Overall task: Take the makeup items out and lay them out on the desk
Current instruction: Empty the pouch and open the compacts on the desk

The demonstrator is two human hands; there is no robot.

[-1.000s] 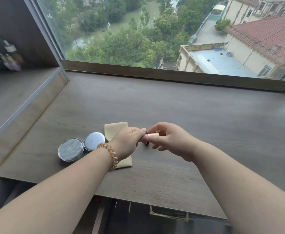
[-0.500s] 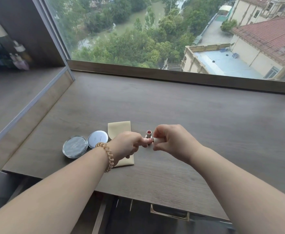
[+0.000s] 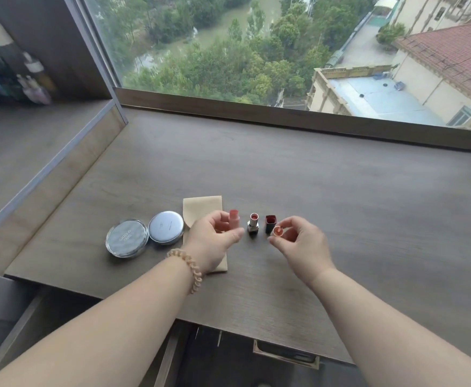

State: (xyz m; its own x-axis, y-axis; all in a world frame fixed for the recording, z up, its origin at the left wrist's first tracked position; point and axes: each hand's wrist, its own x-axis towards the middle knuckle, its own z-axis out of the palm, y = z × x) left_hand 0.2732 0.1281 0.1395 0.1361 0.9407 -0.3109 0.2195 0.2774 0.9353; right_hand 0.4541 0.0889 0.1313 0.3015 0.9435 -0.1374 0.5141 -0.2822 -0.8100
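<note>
- Head view: both bare forearms reach forward over the grey-brown wooden worktop (image 3: 340, 191). The hands are held level, side by side and apart.
- The left hand (image 3: 213, 241) is turned thumb-up. Its fingers (image 3: 219, 219) and thumb are curled round a short pale-pink lipstick tube (image 3: 233, 223), held upright with its top clear above them.
- A beige spiral hair tie (image 3: 189, 270) circles the left wrist.
- The right hand (image 3: 301, 247) faces the left one. Its index finger and thumb pinch a small round orange-pink cap (image 3: 278, 231), open end toward the camera, and the remaining fingers are loosely curled behind.
- Between the two sets of fingers, a silver-based lipstick with a red bullet (image 3: 253, 224) stands upright on the worktop, just right of the left thumb.
- A dark red square cap (image 3: 270, 222) stands next to it, open end up, just beyond the right fingertips. I cannot tell whether the pinched cap touches it.
- A flat beige pouch (image 3: 203, 209) lies under and beyond the left fingers, partly covered by that hand.
- Left of the left fingers, two round compacts lie flat, edges touching: a pale silver-white compact (image 3: 166, 227) nearer the hand, and a grey compact with a patterned lid (image 3: 126, 238) farther out.
- Below the wrists, under the worktop's near edge, is a metal pull handle (image 3: 284, 356).
</note>
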